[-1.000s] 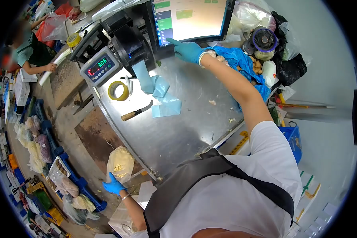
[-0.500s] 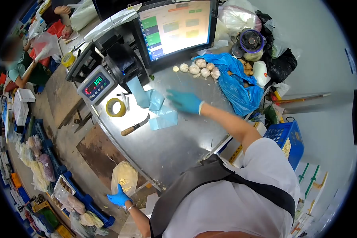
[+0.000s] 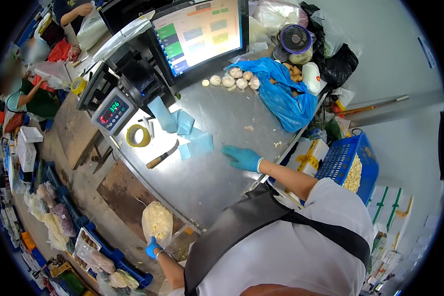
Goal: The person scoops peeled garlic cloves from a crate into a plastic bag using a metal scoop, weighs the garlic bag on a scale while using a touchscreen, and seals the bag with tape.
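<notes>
My left hand point(image 3: 154, 248), in a blue glove, pinches the near edge of a clear plastic bag point(image 3: 156, 215) beside the table's left edge. Pale pieces that look like peeled garlic cloves lie in the bag. My right hand point(image 3: 242, 158), gloved in lighter blue, is over the metal table with fingers stretched out and nothing held. Whether it touches the surface I cannot tell. Left of it are light blue sheets point(image 3: 196, 144) and a knife point(image 3: 164, 155) with a wooden handle. Several garlic bulbs point(image 3: 228, 80) sit farther back.
A monitor point(image 3: 197, 37) and a scale display point(image 3: 114, 111) stand at the back, near a roll of tape point(image 3: 138, 135). Right of the garlic is a blue plastic bag point(image 3: 286, 106) with ginger-like roots. A blue basket point(image 3: 372, 170) holds pale pieces. Other people work at far left.
My right hand has come back across the table toward my body. My left hand, spread beside the bag before, has closed on its edge. The view has shifted slightly.
</notes>
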